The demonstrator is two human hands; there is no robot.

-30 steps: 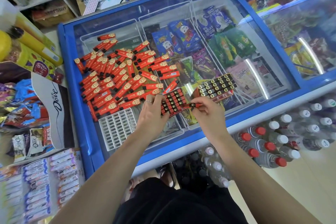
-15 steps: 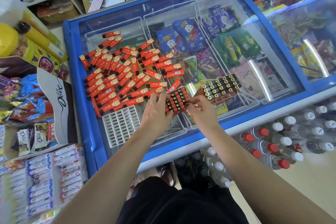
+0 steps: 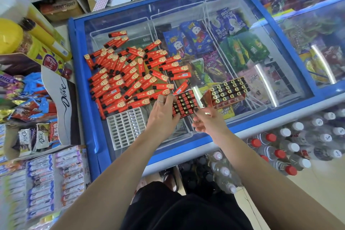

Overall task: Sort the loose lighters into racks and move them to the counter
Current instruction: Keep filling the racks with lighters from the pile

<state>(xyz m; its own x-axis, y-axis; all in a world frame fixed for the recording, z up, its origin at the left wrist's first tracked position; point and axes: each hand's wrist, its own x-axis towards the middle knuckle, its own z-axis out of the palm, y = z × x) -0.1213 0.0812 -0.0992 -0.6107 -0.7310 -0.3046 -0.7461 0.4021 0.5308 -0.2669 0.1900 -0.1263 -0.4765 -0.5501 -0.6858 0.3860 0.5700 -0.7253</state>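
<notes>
Landmark: the freezer point(image 3: 186, 145), blue frame, glass top, everything below is placed relative to it.

Your arms come in from the freezer's near edge. On its glass, left part: the loose lighters point(image 3: 130, 76), red, scattered in an overlapping pile that runs from the far-left corner area down toward the near edge. Under the glass to the right of the pile: ice cream packs point(image 3: 188, 39) in wire baskets.

Empty white rack point(image 3: 127, 127) lies flat on the glass at the near-left, just beside the near end of the pile; slots visible, nothing in them.

Full rack point(image 3: 228, 90), lighters standing with tops up, sits on the glass right of centre, near the front edge, tilted slightly.

Part-filled rack point(image 3: 183, 103) is between the pile and the full rack, close to the front edge, black lighter tops showing in rows.

Your left hand point(image 3: 163, 115) grips that rack's left side: fingers curled over its left edge and top corner, ring on one finger, thumb at the near side.

Your right hand point(image 3: 209, 121) is just right of the same rack, at its near-right corner. A dark-nailed fingertip touches or nearly touches the rack edge; cannot tell which. Other fingers loosely curled, slightly blurred, and I can't tell if they pinch a lighter.

Outside the freezer, off its front-right edge: bottles point(image 3: 291, 147) on the floor, red and white caps.
</notes>
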